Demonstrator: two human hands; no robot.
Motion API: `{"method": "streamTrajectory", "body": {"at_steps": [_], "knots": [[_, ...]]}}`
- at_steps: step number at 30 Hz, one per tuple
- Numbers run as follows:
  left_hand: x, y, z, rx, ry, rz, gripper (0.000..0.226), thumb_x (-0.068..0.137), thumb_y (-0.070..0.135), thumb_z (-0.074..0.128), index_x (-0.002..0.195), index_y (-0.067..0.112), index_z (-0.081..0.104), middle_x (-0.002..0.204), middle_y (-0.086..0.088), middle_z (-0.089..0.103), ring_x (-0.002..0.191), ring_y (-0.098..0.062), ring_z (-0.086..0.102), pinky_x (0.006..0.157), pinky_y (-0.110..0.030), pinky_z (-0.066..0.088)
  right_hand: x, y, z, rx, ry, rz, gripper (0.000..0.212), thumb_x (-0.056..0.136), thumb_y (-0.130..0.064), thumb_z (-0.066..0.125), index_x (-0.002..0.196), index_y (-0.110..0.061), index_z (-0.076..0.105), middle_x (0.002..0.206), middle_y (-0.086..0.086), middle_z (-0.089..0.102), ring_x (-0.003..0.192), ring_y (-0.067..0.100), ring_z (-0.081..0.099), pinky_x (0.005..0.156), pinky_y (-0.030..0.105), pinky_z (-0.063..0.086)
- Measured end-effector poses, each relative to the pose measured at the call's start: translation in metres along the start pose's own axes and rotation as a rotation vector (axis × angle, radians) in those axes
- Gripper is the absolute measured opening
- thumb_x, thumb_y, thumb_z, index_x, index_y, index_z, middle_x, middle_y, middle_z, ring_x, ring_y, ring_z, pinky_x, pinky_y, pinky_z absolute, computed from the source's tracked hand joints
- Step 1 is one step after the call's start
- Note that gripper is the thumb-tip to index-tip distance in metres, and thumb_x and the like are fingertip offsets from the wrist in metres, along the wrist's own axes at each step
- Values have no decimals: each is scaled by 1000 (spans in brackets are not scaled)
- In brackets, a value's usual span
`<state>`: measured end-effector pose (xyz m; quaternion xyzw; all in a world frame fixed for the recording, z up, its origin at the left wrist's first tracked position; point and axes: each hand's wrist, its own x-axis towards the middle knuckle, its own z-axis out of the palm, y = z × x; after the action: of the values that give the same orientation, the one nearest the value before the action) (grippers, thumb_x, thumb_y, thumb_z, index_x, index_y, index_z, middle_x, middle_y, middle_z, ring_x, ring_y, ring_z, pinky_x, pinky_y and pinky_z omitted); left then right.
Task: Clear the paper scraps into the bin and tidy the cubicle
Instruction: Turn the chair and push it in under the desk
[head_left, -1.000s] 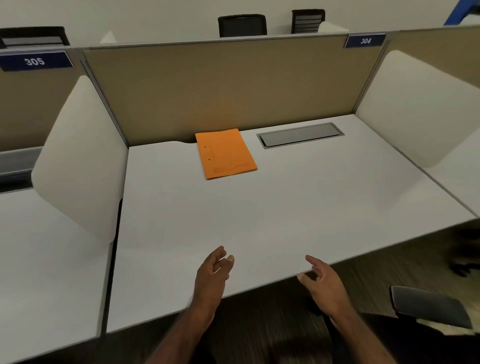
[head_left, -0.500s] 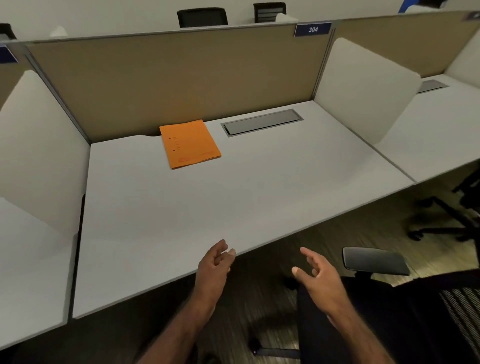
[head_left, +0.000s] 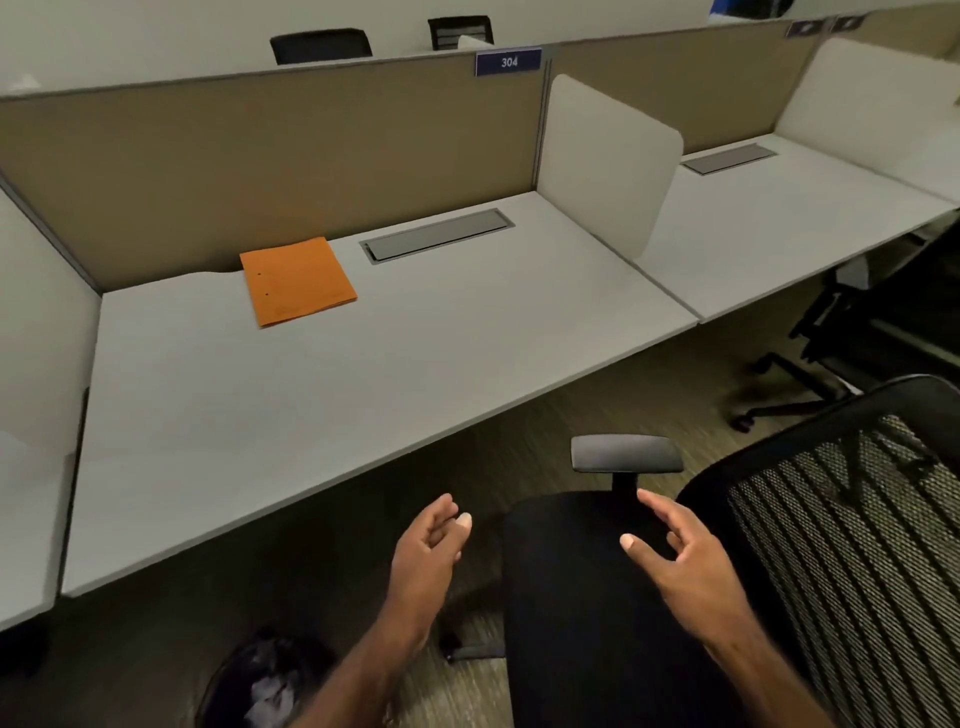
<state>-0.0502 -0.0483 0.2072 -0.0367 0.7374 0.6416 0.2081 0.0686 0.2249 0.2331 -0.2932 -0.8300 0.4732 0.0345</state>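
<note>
An orange folder lies flat at the back of the white cubicle desk, against the tan partition. A dark bin with crumpled white paper in it stands on the floor under my left forearm. A black mesh office chair stands in front of the desk at lower right. My left hand hovers empty, fingers loosely curled, just left of the chair seat. My right hand hangs open above the seat, below the armrest.
A grey cable hatch is set into the desk behind the folder. White side dividers stand at both ends. A neighbouring desk and another chair base lie to the right. More chairs stand beyond the partition.
My view has swung right and back from the desk, bringing the chair and the bin into sight. Both hands have come off the desk edge and now hover over the chair.
</note>
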Motion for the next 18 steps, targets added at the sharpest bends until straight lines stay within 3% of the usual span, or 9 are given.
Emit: {"method": "streamTrajectory", "body": {"at_steps": [5, 18], "knots": [[-47, -20, 51, 13, -21, -54, 50, 100, 25, 67, 148, 24, 53, 133, 9, 65, 116, 0, 63, 98, -29, 57, -34, 34, -70, -12, 75, -29, 61, 93, -25, 79, 147, -36, 55, 148, -22, 45, 138, 7, 40, 118, 36, 35], [-145, -62, 161, 123, -161, -115, 48, 101, 19, 66, 147, 16, 54, 136, 0, 65, 113, -6, 63, 84, -18, 54, -106, 115, -215, -130, 277, -17, 60, 93, -27, 79, 148, -32, 56, 149, -15, 51, 136, 3, 40, 115, 35, 35]]}}
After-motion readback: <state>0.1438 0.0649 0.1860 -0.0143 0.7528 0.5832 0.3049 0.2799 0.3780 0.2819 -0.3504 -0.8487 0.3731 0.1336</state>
